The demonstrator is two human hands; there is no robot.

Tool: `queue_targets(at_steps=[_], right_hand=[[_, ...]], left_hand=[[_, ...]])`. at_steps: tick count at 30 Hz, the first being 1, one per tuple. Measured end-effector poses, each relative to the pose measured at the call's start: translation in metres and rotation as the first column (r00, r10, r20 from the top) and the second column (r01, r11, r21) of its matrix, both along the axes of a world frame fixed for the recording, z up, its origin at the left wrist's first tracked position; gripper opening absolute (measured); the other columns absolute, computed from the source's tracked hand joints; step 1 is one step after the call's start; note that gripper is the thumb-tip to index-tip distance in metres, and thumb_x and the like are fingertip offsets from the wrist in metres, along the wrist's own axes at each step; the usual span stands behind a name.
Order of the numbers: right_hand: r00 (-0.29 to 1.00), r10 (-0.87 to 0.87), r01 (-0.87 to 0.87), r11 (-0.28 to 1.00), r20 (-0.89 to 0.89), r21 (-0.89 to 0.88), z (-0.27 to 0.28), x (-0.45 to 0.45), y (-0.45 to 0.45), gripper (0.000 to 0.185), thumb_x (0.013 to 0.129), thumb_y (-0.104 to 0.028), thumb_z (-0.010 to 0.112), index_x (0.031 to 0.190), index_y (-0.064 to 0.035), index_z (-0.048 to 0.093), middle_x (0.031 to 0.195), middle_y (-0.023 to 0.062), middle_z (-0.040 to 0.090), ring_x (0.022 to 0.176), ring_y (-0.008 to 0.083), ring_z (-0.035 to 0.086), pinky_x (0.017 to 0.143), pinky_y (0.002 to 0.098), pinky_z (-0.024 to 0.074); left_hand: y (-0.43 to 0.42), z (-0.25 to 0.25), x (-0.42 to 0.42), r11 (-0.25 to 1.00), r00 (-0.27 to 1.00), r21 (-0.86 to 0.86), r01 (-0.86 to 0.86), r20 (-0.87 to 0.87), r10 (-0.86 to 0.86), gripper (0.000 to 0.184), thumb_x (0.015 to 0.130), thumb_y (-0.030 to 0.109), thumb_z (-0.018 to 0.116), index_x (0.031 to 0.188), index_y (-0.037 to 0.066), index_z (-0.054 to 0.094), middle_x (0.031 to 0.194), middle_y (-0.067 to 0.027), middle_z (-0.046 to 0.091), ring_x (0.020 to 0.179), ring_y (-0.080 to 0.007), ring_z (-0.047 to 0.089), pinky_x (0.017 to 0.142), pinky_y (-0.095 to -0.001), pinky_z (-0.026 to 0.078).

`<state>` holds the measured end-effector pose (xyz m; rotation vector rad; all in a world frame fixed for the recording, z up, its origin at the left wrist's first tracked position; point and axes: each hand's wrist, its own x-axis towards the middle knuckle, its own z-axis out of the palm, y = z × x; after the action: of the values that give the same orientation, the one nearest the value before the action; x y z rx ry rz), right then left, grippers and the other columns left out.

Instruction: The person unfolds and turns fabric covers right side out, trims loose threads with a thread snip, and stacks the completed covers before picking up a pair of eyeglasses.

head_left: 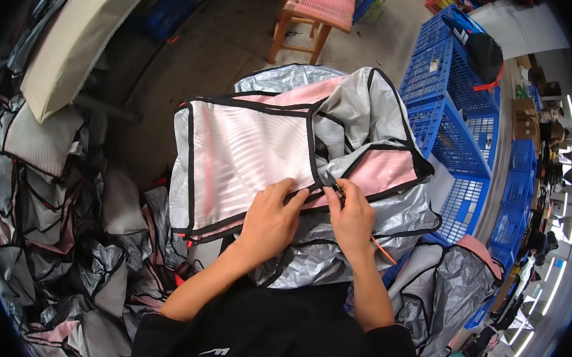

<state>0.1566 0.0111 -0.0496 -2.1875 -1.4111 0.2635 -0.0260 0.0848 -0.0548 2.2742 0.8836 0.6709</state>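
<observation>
Pinching trim [312,140] on fabric [255,143] with the left hand [271,214]. Gripping snips [331,182] beside it in the right hand [354,218].

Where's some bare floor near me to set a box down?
Ahead, bare floor shows between the pale panel and wooden stool, beyond the pink-and-silver fabric piece. Crowded: your left, with heaped fabric, and your right, with blue crates.

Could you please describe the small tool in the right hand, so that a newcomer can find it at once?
Start from the large pink-and-silver fabric piece in front of the person's black shirt. On it, find the right hand. The small tool juts from between its thumb and fingers: dark and pointed, it looks narrow and hard, unlike the soft fabric around it.
</observation>
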Motion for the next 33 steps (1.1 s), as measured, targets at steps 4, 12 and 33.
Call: queue_targets(at_steps=[4, 12, 33], right_hand=[[0.999, 0.003, -0.006, 0.999, -0.044, -0.054, -0.007, -0.001, -0.005, 0.029, 0.098, -0.026, 0.074, 0.112, -0.0021, 0.066, 0.097, 0.0155, 0.075, 0.084, 0.0366, 0.073, 0.072, 0.0450, 0.0564], [0.998, -0.022, 0.026, 0.997, -0.051, 0.067, -0.010, -0.006, -0.009, 0.031, 0.095, -0.024, 0.077, 0.113, -0.0017, 0.065, 0.092, 0.0150, 0.073, 0.079, 0.0338, 0.072, 0.069, 0.0425, 0.0569], [0.995, 0.092, -0.096, 0.988, 0.036, 0.119, 0.014, -0.019, -0.011, 0.020, 0.086, -0.009, 0.083, 0.099, -0.0019, 0.068, 0.087, 0.0116, 0.073, 0.073, 0.0307, 0.071, 0.062, 0.0402, 0.0557]], left_hand=[[0.030, 0.012, 0.011, 0.976, 0.966, -0.217, 0.017, -0.249, -0.072, 0.015, 0.094, 0.012, 0.067, 0.109, 0.007, 0.068, 0.097, -0.0149, 0.070, 0.089, -0.0344, 0.069, 0.073, -0.0449, 0.055], [0.040, -0.023, 0.030, 0.991, 1.000, -0.133, -0.005, -0.004, 0.004, 0.008, 0.087, 0.012, 0.070, 0.094, 0.010, 0.068, 0.079, -0.0076, 0.071, 0.065, -0.0313, 0.069, 0.056, -0.0444, 0.052], [0.034, -0.024, 0.029, 0.996, 0.999, -0.084, 0.031, 0.024, -0.029, 0.014, 0.082, 0.008, 0.073, 0.094, 0.009, 0.066, 0.082, -0.0059, 0.067, 0.072, -0.0271, 0.069, 0.056, -0.0399, 0.052]])
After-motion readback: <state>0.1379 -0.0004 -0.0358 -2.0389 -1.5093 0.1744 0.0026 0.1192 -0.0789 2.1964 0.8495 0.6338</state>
